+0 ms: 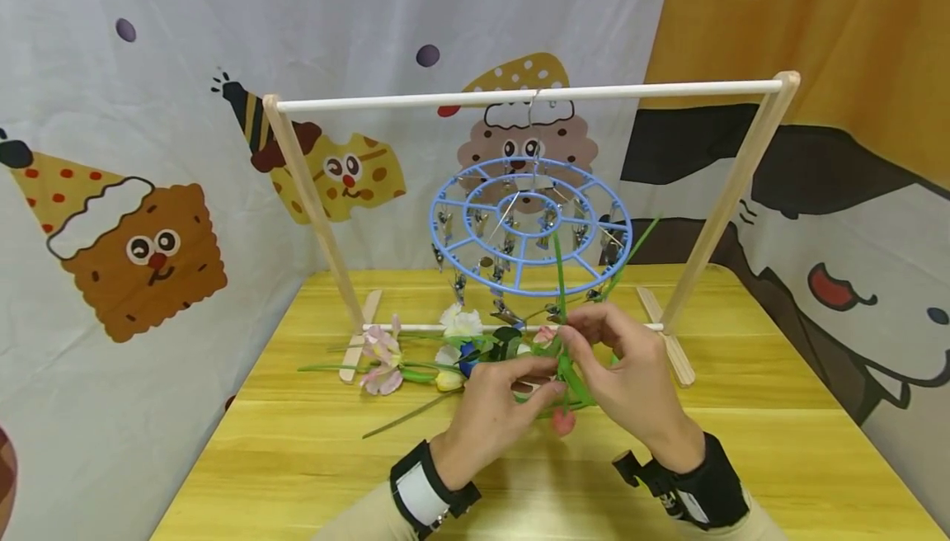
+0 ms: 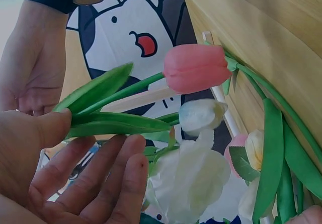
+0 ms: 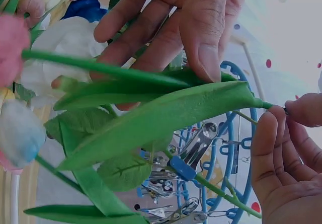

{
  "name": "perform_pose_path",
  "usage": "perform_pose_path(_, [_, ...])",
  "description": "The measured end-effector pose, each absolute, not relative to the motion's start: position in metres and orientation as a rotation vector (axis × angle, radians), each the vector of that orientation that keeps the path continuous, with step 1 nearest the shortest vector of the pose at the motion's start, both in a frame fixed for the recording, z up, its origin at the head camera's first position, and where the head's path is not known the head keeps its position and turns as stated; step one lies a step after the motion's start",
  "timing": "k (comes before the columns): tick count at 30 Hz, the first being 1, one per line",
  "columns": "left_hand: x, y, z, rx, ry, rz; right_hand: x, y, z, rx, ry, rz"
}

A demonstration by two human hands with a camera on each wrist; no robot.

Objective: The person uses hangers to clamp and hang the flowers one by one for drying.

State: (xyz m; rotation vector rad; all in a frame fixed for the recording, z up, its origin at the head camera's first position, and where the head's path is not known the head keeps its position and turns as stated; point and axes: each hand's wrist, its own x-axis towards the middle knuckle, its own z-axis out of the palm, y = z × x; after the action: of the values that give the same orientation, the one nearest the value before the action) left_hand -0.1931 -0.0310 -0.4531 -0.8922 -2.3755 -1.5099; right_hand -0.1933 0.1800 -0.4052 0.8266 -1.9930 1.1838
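Observation:
An artificial pink tulip (image 2: pixel 196 69) with long green leaves (image 3: pixel 166 113) is held between both hands, its head pointing down toward the table in the head view. My left hand (image 1: pixel 500 409) pinches the leaves at their base with thumb and fingers. Farther along, my right hand (image 1: pixel 627 376) pinches the thin stem between thumb and fingertips. Behind the hands hangs a round blue clip hanger (image 1: pixel 438 232) with several metal clips (image 3: pixel 201 141). A white tulip (image 2: pixel 201 116) and a large white flower (image 2: pixel 186 183) show close beside the held one.
A wooden stand with a white top rod (image 1: pixel 401 101) carries the hanger. On the wooden table (image 1: pixel 297 458), left of the hands, lie pink flowers (image 1: pixel 382 355), a yellow tulip (image 1: pixel 449 380), a white flower (image 1: pixel 462 321) and a blue flower (image 1: pixel 468 357). A printed curtain (image 1: pixel 334 13) encloses the table.

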Motion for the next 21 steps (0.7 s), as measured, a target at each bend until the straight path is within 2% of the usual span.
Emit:
perform_pose_path(7, [-0.1926,-0.0289,-0.4518,-0.893,-2.367,-1.448,-0.1891,0.1839,-0.4038,0.795,-2.006,1.263])
perform_pose_path(21, [-0.1913,-0.0285,-0.4492,-0.957,-2.288,-1.617,-0.1880,0.1883,-0.4011,0.807,-1.976,1.314])
